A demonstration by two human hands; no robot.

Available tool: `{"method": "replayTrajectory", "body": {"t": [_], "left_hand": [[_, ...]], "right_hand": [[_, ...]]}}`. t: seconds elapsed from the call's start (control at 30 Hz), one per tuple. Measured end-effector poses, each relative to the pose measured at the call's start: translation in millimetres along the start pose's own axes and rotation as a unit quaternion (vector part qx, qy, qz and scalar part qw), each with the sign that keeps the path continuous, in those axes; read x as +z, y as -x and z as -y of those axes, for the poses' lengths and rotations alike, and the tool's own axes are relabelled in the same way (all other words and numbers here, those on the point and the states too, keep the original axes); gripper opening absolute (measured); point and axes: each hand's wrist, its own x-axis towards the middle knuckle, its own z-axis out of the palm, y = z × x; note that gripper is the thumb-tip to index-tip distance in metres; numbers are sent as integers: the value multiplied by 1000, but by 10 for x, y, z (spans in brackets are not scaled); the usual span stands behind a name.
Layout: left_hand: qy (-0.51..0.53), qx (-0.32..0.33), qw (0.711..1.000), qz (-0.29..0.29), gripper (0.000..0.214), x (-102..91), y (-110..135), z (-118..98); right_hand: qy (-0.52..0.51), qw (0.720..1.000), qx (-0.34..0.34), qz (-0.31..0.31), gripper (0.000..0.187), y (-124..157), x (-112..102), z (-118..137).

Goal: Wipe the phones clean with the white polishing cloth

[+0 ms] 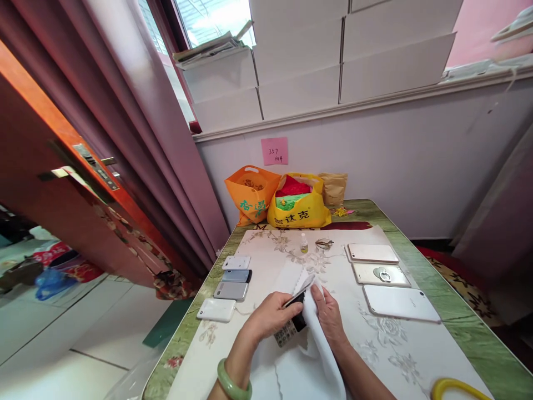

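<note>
My left hand (272, 314), with a green bangle on its wrist, is closed around a mobile phone (285, 333) whose number keypad faces me; it may be a flip or slide model. White cloth (314, 339) is gripped by my right hand (331, 319), thumb and fingers pinched on it at the phone's upper edge. The cloth drapes down between my forearms and partly hides the phone. A small dropper-like bottle (303, 243) with a white cap stands beyond my hands, and a pair of glasses (324, 244) lies beside it.
Several phones (231, 290) lie in a column at the left, and 3 larger phones (400, 303) at the right. An orange bag (252, 194), a yellow bag (297, 214) and a brown paper bag (333, 189) stand at the back. Something yellow and curved (456, 384) shows at the front right.
</note>
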Motion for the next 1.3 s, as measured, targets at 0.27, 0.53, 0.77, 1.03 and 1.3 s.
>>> {"method": "replayTrajectory", "body": {"t": [0.27, 0.53, 0.77, 1.03, 1.3], "left_hand": [[-18, 21, 995, -92, 46, 144, -126, 221], [37, 12, 979, -201, 50, 342, -252, 257], [-8, 14, 951, -309, 47, 576, -340, 43], [71, 44, 897, -434, 42, 593, -679, -53], [-35, 61, 930, -361, 42, 495, -591, -74]], "right_hand": [[31, 999, -20, -15, 52, -27, -41, -55], [82, 996, -29, -31, 50, -31, -43, -30], [129, 989, -58, -49, 51, -57, -58, -107], [196, 975, -107, 9, 50, 29, -3, -122], [137, 985, -104, -15, 49, 32, 19, -55]]}}
